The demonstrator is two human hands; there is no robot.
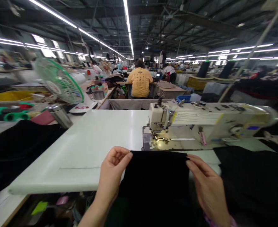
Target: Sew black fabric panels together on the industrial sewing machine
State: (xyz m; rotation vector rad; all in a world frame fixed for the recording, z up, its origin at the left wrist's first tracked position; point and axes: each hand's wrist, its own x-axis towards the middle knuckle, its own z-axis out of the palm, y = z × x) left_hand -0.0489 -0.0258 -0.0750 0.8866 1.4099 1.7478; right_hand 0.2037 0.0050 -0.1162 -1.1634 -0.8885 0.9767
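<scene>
Here we are holding one black cloth up at its top edge, just in front of the sewing machine. Our left hand is pinching the left top corner between thumb and fingers, and our right hand is pinching the right top corner. The cloth is looking soft, light and floppy, so the corners seem the best places to hold. We are counting one sewing machine, one green fan far left of it, and two hands.

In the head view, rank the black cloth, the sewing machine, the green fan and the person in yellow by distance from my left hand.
1. Black cloth, pinched in the left hand.
2. Sewing machine, ahead right.
3. Green fan, far left.
4. Person in yellow, farthest, straight ahead.
</scene>
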